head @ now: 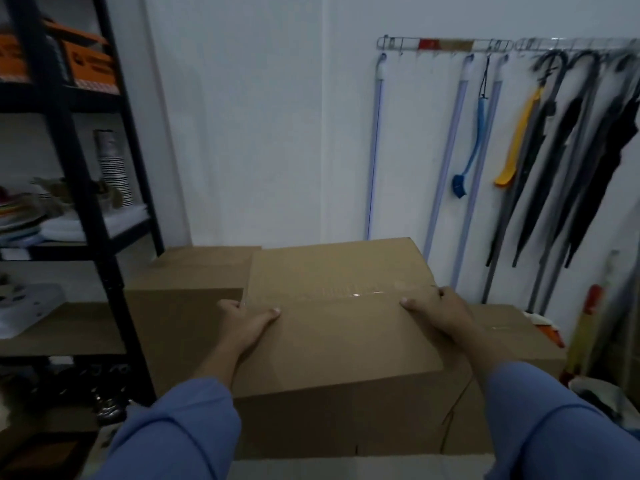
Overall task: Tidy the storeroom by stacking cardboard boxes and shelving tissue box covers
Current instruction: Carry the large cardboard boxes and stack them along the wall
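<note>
Scanning from your left: black rack point(86, 216) against the wall, orange cartons point(88, 62) on its upper shelf, a stack of paper cups point(114, 174) one shelf down. The shelf contents are blurred and I can pick out no tissue box covers.

Next, left box point(197, 271), plain cardboard, just beside the rack, its top lower than the one you hold.

Centre: taped box point(339, 327), directly in front of you, overlapping the left box. The tape seam runs side to side, so its long axis probably lies across your body, one end to each hand.

Your left hand point(247, 322) grips the left edge, thumb flat on the top panel, fingers curled down over the side. Your right hand point(438, 313) does likewise on the right edge near the seam. Both are equally near and the hold looks even. Whether the box rests on something or hangs in your grip, I cannot tell.

Right box point(512, 336) sits lower, touching or just beside the taped one.

Far right: blue brush point(465, 168) and umbrellas point(568, 161) hang from wall hooks, close to that end. Likely next: set the taped box square, minding the right side.
</note>
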